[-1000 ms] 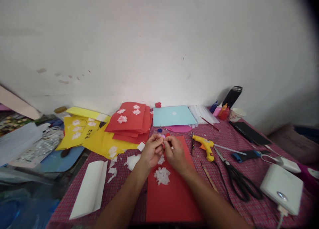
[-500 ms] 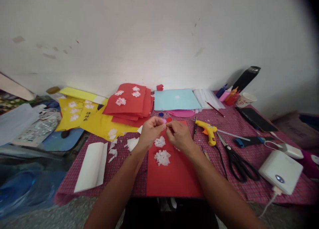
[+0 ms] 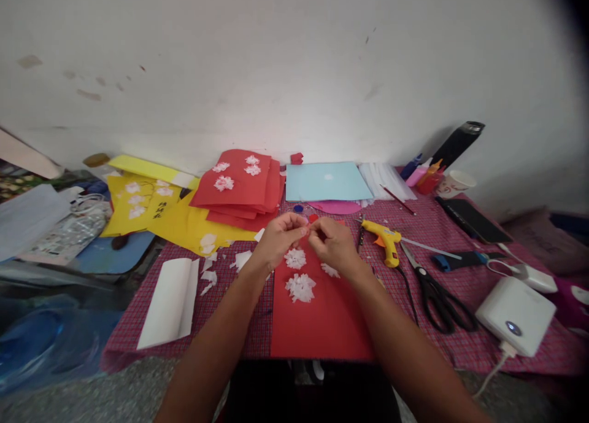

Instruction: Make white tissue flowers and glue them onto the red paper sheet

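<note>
A sheet of red paper (image 3: pixel 322 331) lies in front of me with white crumpled paper flowers (image 3: pixel 300 287) on it. Over its far end, my left hand (image 3: pixel 281 237) and my right hand (image 3: pixel 332 244) meet with fingertips pinched together. Whatever sits between the fingers is too small to make out. Just beyond the fingertips are a red cap (image 3: pixel 313 218) and a blue cap (image 3: pixel 299 209). One more white flower (image 3: pixel 330 269) shows partly from under my right hand.
To the right lie a yellow glue gun (image 3: pixel 386 240), black scissors (image 3: pixel 439 300) and a white power bank (image 3: pixel 516 315). Folded white paper (image 3: pixel 169 300) and torn scraps (image 3: pixel 209 277) are on the left. Behind are stacked red sheets (image 3: pixel 239 190) and a light blue sheet (image 3: pixel 327 182).
My hands have shifted slightly, the right wrist uncovering more of the white flower beside it. The camera view has moved a little. Things on the table stay where they were.
</note>
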Demonstrator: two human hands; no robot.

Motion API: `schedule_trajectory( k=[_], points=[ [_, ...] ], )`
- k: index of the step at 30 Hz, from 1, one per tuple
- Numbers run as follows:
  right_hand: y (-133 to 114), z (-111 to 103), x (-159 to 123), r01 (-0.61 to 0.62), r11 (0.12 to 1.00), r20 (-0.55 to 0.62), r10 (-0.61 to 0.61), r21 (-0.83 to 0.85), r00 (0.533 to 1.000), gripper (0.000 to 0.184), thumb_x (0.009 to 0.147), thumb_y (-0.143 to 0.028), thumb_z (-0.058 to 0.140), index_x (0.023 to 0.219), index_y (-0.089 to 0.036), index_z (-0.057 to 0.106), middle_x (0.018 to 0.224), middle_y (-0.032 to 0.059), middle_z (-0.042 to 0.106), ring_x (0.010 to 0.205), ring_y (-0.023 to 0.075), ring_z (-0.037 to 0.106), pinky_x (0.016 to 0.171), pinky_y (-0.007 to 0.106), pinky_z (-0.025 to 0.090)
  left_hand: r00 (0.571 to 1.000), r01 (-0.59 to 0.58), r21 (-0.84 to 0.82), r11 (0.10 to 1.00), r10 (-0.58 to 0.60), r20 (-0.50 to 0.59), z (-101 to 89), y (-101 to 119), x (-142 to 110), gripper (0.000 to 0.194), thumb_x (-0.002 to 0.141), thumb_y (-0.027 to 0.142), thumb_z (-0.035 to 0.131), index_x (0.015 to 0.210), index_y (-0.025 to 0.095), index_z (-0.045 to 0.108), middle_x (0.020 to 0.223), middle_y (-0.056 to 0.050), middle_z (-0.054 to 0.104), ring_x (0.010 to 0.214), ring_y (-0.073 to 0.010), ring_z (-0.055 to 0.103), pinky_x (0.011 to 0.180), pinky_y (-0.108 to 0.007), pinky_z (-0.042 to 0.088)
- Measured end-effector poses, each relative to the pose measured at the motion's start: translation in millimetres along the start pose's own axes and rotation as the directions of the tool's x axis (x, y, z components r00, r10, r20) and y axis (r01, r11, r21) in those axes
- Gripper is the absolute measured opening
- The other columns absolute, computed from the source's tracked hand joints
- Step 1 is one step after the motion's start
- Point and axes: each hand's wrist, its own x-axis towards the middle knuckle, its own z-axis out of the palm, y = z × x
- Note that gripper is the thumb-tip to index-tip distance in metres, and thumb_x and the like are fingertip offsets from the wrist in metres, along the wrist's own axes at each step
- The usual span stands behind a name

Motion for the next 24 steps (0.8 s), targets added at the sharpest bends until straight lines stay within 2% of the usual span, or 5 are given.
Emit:
schedule_trajectory(
  k=[4,8,12,19,24],
  points=[
    [5.3,-9.4,5.3,-0.142,0.989,-0.101,0.144,0.027,0.984,0.012,0.081,-0.017,0.053,0.071,-0.022,0.056,0.062,-0.0026,0.056,0.057,0.0137,0.050,0.057,0.026,0.037,0.980,-0.159,-0.050,0.986,0.152,-0.131,-12.0,13.7,2.5,0.028,0.067,0.015,0.079,0.092,0.016,0.067,0.071,0.005,0.054,0.056,-0.0052,0.053,0.055,-0.019,0.045],
    [14.0,-18.7,9.4,-0.244,0.969,-0.169,0.248,0.043,0.954,0.011,0.080,-0.019,0.052,0.070,-0.021,0.056,0.061,-0.0032,0.055,0.056,0.0137,0.049,0.057,0.026,0.038,0.962,-0.175,-0.014,0.984,0.168,-0.213,-27.9,24.5,5.6,0.026,0.065,0.016,0.079,0.087,0.016,0.065,0.060,0.008,0.048,0.046,-0.0047,0.045,0.048,-0.020,0.043],
    [21.4,-29.6,11.3,-0.295,0.954,-0.196,0.300,0.056,0.934,0.013,0.082,-0.020,0.049,0.072,-0.021,0.056,0.063,-0.0026,0.055,0.060,0.0150,0.049,0.058,0.026,0.036,0.939,-0.213,-0.010,0.977,0.202,-0.279,-36.1,27.3,8.3,0.025,0.071,0.023,0.077,0.089,0.017,0.062,0.060,0.008,0.050,0.041,-0.0042,0.041,0.046,-0.022,0.046],
    [44.8,-40.2,10.8,-0.448,0.885,-0.137,0.432,-0.125,0.891,0.018,0.083,-0.020,0.041,0.067,-0.023,0.048,0.061,-0.0008,0.051,0.061,0.0179,0.044,0.057,0.030,0.027,0.909,-0.236,-0.066,0.969,0.197,-0.368,-47.4,25.7,14.7,0.023,0.074,0.021,0.072,0.093,0.018,0.059,0.053,0.011,0.044,0.042,-0.0048,0.041,0.054,-0.023,0.051],
    [51.2,-33.7,10.4,-0.443,0.882,-0.084,0.435,-0.163,0.896,0.021,0.083,-0.019,0.038,0.063,-0.024,0.042,0.058,-0.0008,0.048,0.057,0.0175,0.039,0.055,0.031,0.022,0.818,-0.330,-0.114,0.937,0.224,-0.529,-75.6,28.3,19.8,0.035,0.066,0.009,0.067,0.098,0.019,0.056,0.056,0.011,0.048,0.049,-0.0061,0.051,0.065,-0.025,0.053]
  ],
)
